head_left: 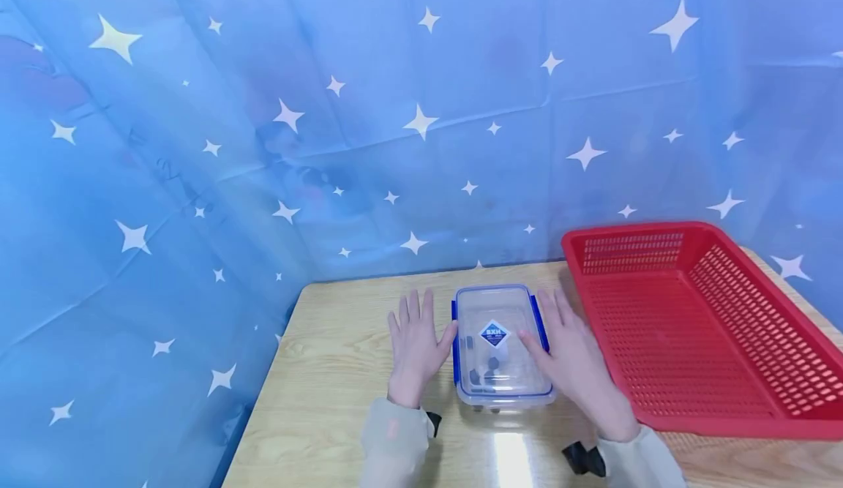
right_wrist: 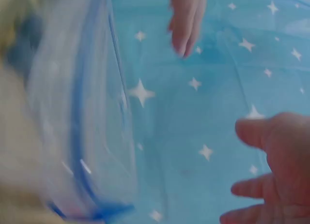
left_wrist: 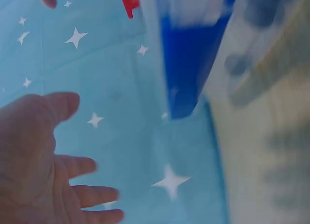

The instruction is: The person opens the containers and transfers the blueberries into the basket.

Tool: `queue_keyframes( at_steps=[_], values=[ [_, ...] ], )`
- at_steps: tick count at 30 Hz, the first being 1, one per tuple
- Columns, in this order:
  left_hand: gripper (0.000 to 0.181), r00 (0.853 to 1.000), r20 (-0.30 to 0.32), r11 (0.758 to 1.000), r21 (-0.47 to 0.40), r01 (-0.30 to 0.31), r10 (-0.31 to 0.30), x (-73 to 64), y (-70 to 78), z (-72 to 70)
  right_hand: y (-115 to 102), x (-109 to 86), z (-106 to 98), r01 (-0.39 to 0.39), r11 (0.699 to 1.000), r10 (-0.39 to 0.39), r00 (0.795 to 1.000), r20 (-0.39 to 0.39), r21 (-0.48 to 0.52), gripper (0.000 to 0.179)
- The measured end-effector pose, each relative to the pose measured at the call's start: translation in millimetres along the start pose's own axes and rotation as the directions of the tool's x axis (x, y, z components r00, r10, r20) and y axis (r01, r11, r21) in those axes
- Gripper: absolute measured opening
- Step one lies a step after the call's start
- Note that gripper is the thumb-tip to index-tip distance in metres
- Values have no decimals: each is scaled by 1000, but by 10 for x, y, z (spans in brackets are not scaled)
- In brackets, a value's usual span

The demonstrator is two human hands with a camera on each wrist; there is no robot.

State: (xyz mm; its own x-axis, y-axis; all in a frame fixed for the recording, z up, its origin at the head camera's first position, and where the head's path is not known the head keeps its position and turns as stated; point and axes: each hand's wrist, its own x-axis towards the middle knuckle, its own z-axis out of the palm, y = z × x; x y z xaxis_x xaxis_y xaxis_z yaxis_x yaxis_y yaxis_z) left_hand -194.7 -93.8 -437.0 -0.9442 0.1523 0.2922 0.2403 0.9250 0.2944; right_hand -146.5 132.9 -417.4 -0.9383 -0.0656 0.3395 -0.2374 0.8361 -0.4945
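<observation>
A clear plastic food container (head_left: 503, 371) with a blue-trimmed lid and blue side clips stands on the table. Its lid lies on top, bearing a blue diamond label, and several small dark pieces show through the plastic. My left hand (head_left: 416, 345) is at the container's left side, fingers straight and spread. On the other side my right hand (head_left: 576, 353) also has its fingers extended, the thumb near the lid's right edge. In the left wrist view a blue clip (left_wrist: 186, 64) juts out, apart from the left hand (left_wrist: 29, 156). The right hand (right_wrist: 286, 171) holds nothing.
A large red plastic basket (head_left: 672, 342) with perforated walls sits on the right of the wooden table (head_left: 316, 385), close to the right hand. A blue star-patterned cloth (head_left: 369, 151) hangs behind the table and down its left side.
</observation>
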Motion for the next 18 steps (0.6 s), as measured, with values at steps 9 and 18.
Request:
queue_keyframes(
  at_steps=[9,18],
  values=[
    [44,994,88,897,-432,98,-66,-69,-56,287,-11,-126,315,-34,983,58,990,-132,178,57],
    [32,974,195,748,-628,214,-115,-69,-77,515,175,-109,557,-75,933,169,956,-242,352,38]
  ],
)
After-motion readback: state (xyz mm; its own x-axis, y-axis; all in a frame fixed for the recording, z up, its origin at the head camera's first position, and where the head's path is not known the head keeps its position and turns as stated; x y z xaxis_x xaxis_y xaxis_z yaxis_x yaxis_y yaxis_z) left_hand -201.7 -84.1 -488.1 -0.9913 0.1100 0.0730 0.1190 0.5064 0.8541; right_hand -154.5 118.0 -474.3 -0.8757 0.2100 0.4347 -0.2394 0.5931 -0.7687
